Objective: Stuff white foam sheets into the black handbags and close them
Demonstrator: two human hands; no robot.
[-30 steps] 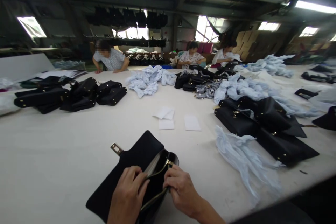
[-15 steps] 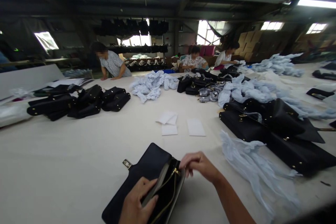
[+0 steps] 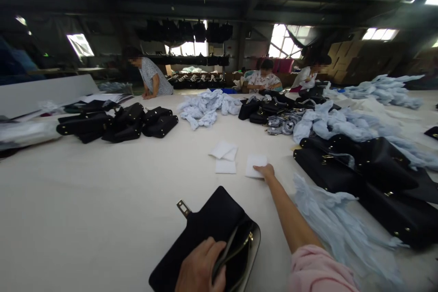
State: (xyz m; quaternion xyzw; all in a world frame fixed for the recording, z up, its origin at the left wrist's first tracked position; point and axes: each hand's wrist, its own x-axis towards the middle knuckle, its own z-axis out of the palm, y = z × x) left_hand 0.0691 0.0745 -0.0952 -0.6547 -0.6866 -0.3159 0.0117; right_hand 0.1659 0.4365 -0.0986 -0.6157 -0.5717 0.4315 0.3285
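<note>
A black handbag (image 3: pixel 212 228) lies open in front of me on the white table (image 3: pixel 102 200), its flap with a metal clasp turned back. My left hand (image 3: pixel 200 269) grips the bag's open mouth, fingers curled over the zip edge. My right hand (image 3: pixel 266 172) is stretched far forward and rests on the near edge of a white card (image 3: pixel 255 164). Its fingers lie on the card; I cannot tell whether they pinch it. Other white cards (image 3: pixel 224 157) lie just left of it.
Pale blue tissue paper (image 3: pixel 328 219) lies to my right beside stacked black bags (image 3: pixel 369 173). More black bags (image 3: pixel 116 123) sit at far left, more tissue (image 3: pixel 207 107) and bags at the back. Three people work at the table's far side.
My right hand has left the bag's zip and reached forward to the white card. The left hand stays on the bag's mouth. The view shifted slightly left.
</note>
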